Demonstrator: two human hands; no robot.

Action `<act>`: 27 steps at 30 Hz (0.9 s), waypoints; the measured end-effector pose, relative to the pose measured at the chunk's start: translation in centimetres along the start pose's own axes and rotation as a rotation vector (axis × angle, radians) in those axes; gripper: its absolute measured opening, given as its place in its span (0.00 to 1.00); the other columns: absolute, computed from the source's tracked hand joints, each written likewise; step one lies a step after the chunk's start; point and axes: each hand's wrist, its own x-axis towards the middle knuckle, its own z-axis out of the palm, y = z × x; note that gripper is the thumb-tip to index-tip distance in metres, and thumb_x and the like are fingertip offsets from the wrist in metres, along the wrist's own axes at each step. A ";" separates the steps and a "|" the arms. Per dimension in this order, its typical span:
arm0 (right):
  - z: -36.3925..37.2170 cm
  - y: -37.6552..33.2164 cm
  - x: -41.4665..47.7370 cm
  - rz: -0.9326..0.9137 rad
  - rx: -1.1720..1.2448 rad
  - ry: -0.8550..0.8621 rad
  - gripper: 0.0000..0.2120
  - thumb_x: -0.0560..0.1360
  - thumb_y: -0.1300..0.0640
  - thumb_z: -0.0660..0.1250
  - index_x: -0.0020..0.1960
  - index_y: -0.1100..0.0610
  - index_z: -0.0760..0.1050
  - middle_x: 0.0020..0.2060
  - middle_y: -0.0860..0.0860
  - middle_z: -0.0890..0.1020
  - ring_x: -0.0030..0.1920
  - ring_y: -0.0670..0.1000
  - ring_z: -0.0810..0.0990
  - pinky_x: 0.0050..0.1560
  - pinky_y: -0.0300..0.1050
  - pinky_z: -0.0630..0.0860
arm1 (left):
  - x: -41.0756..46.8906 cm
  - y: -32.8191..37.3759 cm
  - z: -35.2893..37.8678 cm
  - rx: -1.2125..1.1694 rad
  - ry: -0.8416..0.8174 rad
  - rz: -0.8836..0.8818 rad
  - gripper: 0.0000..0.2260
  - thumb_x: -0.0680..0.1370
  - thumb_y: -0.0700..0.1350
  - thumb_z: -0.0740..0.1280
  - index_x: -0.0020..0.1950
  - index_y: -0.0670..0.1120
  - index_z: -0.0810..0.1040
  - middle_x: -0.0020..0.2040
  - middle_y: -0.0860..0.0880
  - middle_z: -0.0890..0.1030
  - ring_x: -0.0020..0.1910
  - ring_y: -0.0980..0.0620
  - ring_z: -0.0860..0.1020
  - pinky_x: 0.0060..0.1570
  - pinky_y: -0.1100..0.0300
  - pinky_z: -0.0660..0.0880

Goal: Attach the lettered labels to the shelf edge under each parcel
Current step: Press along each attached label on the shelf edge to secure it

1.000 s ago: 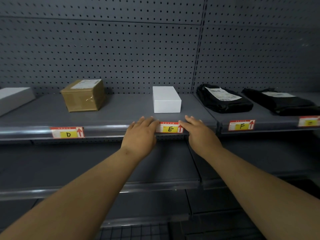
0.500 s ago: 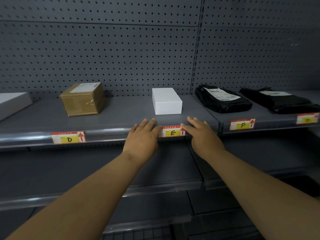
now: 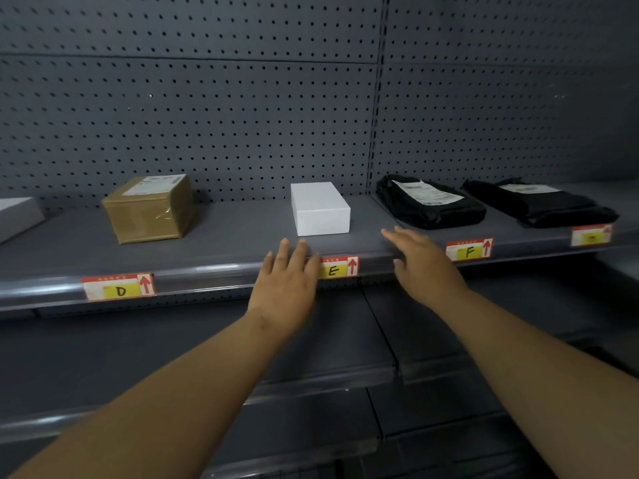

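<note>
The E label (image 3: 339, 267) sits on the grey shelf edge (image 3: 207, 275) under the white box (image 3: 320, 209). My left hand (image 3: 287, 285) lies flat and open, its fingertips over the label's left end. To the label's right, my right hand (image 3: 422, 264) is open with fingers spread, off the label and empty. The D label (image 3: 119, 288) is under the brown taped box (image 3: 149, 209). Under a black bagged parcel (image 3: 428, 200) is the F label (image 3: 469, 249). A further label (image 3: 592, 235) sits under the second black parcel (image 3: 539, 202); its letter is unreadable.
A pale box (image 3: 17, 216) lies at the far left of the same shelf. Grey pegboard (image 3: 224, 115) backs the shelves. A lower shelf (image 3: 173, 357) juts out below my forearms, with another one beneath it.
Both hands have lifted and spread apart from the E label; the right hand has moved right and up off the label's end. The view has shifted slightly.
</note>
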 end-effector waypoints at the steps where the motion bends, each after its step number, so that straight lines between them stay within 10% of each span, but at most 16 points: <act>1: -1.0 1.0 0.1 0.025 -0.013 0.012 0.27 0.76 0.65 0.60 0.73 0.51 0.62 0.74 0.52 0.64 0.74 0.55 0.62 0.75 0.51 0.59 | 0.1 0.8 0.1 -0.005 0.001 0.011 0.27 0.78 0.41 0.58 0.74 0.46 0.50 0.77 0.41 0.48 0.74 0.38 0.45 0.72 0.45 0.48; 27: -7.1 16.3 -0.7 0.111 -0.029 -0.119 0.24 0.77 0.67 0.57 0.71 0.53 0.66 0.70 0.51 0.69 0.68 0.54 0.69 0.67 0.47 0.67 | 9.2 18.5 0.2 -0.104 -0.001 0.028 0.27 0.79 0.43 0.58 0.75 0.49 0.50 0.76 0.46 0.55 0.74 0.40 0.50 0.71 0.49 0.54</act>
